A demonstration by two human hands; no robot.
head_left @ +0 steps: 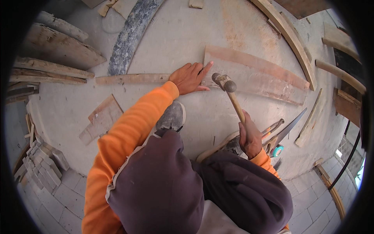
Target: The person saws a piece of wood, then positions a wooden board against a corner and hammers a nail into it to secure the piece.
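My right hand (251, 134) is wrapped round the wooden handle of a hammer (235, 103). The hammer's head hovers over or rests on the left part of a wide wooden board (269, 80); I cannot tell which. At that board's left end lies my left hand (191, 78), thumb and forefinger stretched apart, the other fingers partly bent. Beneath its palm runs the end of a narrow wooden strip (132, 79), which meets the board there. Any nail under the hammer is too small to make out.
Right of my foot lie a handsaw (290, 126), a turquoise tape measure (277, 150) and a claw-ended tool (273, 127). A long timber (290, 37) and a stained plank (132, 37) lie beyond. Boards (62, 48) lean at left above stacked paving blocks (41, 163). A short board piece (102, 119) lies nearer.
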